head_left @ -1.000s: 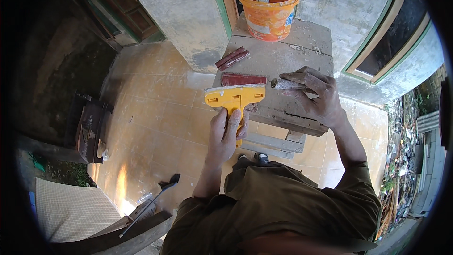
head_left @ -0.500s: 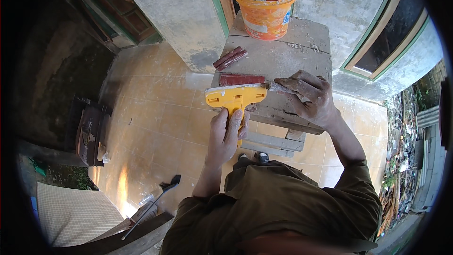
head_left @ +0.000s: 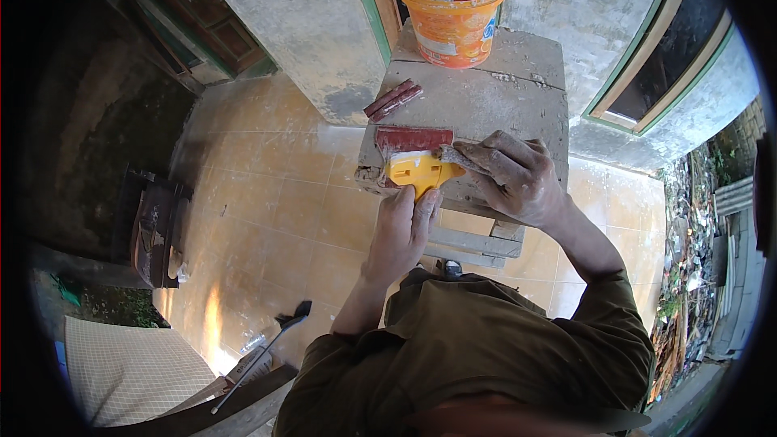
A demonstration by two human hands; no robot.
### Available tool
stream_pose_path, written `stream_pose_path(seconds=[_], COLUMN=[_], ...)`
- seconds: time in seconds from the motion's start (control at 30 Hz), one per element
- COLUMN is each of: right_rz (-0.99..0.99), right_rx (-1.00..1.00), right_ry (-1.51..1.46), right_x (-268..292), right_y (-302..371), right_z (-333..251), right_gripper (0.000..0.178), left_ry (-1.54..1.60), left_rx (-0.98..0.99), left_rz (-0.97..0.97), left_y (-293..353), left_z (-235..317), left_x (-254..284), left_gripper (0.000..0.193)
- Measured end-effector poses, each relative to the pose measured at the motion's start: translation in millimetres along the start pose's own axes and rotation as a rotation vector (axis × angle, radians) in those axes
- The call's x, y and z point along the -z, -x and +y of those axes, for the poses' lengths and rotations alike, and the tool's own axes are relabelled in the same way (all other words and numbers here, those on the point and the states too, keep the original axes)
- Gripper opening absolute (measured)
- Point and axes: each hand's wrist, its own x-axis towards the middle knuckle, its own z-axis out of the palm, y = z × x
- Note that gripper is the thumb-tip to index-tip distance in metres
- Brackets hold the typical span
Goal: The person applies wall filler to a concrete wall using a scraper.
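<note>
My left hand is closed round the handle of a yellow wide-bladed scraper, held over the near edge of a dusty wooden bench. My right hand pinches a greyish crumpled strip, perhaps a cloth, whose tip lies against the scraper's right end. Just beyond the scraper, a flat dark-red piece rests on the bench. Farther off lies a pair of narrow dark-red strips, side by side.
At the far end of the wooden bench stands an orange bucket smeared with white, a handle sticking up inside. Lower slats cross below the bench. A long-handled tool leans at lower left over the tiled floor.
The scraper has turned and moved slightly right and away from me, its blade foreshortened now. The strip in my right hand has slid left over the scraper's end.
</note>
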Motion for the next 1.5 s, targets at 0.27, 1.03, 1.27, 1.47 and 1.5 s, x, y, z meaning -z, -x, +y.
stream_pose_path(seconds=[0.27,1.03,1.27,1.47,1.5], right_rz=[-0.009,-0.167,-0.286,-0.053,-0.053], right_rx=[-0.003,-0.43,-0.578,-0.112,-0.116], right_ry=[0.021,0.221,-0.047,-0.126,-0.125], right_x=[-1,39,58,76,77], right_y=[-3,31,51,43,42], right_z=[-8,85,78,68,66], right_gripper=[0.04,0.039,0.033,0.036,0.036], left_ry=[-0.285,-0.058,-0.295,-0.768,-0.766], left_rx=[-0.058,-0.035,-0.309,-0.633,-0.633], left_rz=[0.047,0.129,0.122,0.046,0.043], left_y=[-7,-26,-37,-53,-54], left_z=[5,-5,-16,6,9], left_x=[-13,-1,-8,-1,0], left_gripper=[0.013,0.011,0.014,0.039,0.039])
